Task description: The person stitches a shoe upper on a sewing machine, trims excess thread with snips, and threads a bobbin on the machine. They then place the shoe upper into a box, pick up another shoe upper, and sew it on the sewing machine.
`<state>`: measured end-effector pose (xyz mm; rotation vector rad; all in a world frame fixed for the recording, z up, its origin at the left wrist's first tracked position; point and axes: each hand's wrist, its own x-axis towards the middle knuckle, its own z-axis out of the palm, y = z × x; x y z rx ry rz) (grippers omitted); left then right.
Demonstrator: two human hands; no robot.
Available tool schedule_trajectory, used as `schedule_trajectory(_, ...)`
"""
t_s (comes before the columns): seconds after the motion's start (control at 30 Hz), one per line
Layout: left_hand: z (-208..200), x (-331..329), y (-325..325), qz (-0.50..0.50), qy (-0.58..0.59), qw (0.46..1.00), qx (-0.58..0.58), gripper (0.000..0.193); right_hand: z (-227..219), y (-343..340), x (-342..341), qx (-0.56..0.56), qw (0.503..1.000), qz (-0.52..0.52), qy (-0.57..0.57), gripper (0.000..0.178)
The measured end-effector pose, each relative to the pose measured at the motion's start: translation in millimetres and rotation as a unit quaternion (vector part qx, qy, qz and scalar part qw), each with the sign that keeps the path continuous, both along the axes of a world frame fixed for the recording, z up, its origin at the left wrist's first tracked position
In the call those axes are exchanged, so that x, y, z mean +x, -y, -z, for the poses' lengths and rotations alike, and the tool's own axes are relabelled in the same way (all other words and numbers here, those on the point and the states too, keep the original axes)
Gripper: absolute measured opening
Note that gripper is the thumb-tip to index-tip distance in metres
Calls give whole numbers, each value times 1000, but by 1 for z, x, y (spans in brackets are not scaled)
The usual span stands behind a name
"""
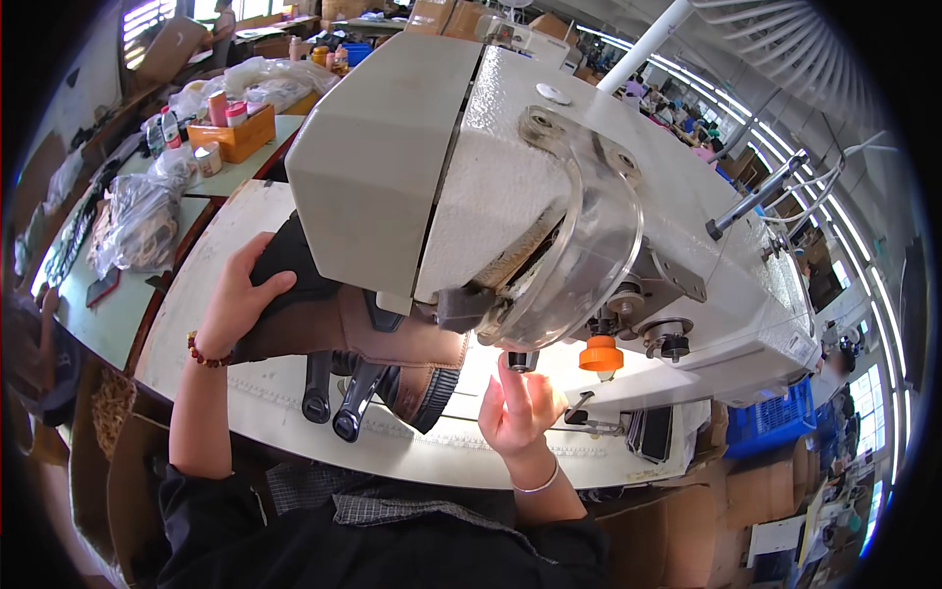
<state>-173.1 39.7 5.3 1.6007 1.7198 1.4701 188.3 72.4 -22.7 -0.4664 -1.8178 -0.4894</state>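
My left hand point(243, 299) grips a brown leather article point(392, 339) with black parts, thumb on top and fingers behind. Its exact kind I cannot make out. Two black strap-like loops point(358, 398) hang from it, and a ribbed black edge point(439, 398) faces my right hand. The article's upper part is hidden under the head of a large off-white sewing machine point(383, 147). Just right of the article, my right hand point(520, 407) is raised with fingers curled and one fingertip up beside a small dark metal cylinder point(523, 361) under the machine. What those fingers hold is too small to tell.
A clear curved guard point(613, 255) and an orange knob point(601, 355) project from the machine. At left, a green-topped table point(128, 294) carries plastic bags point(152, 226) and an orange box point(233, 134). A blue crate point(775, 420) stands at right, near cardboard point(775, 491). Other people work farther off.
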Motion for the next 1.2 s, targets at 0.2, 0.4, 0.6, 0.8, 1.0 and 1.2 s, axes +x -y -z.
schedule_trajectory(0.2, -13, 7, 6, 30, 1, 999, 12, 39, -4, -3, -2, 19, 997, 63, 28, 39)
schedule_trajectory(0.4, -16, 11, 9, 18, -13, 1000, 7, 36, -5, -11, -6, -1, 998, 53, 18, 40)
schedule_trajectory(0.6, -14, 11, 10, 20, 16, 1000, 4, 38, -1, -10, -4, -19, 999, 42, 25, 44)
schedule_trajectory(0.8, -13, 14, 13, 30, 53, 998, 17, 41, 4, -3, -6, -54, 996, 52, 40, 47)
schedule_trajectory(1.0, -15, 13, 16, 26, 26, 999, 9, 39, 26, 4, -11, -102, 993, 50, 36, 45)
schedule_trajectory(1.2, -16, 16, 16, 16, 16, 1000, 1, 38, 55, 23, -20, -592, 751, -202, -211, 25)
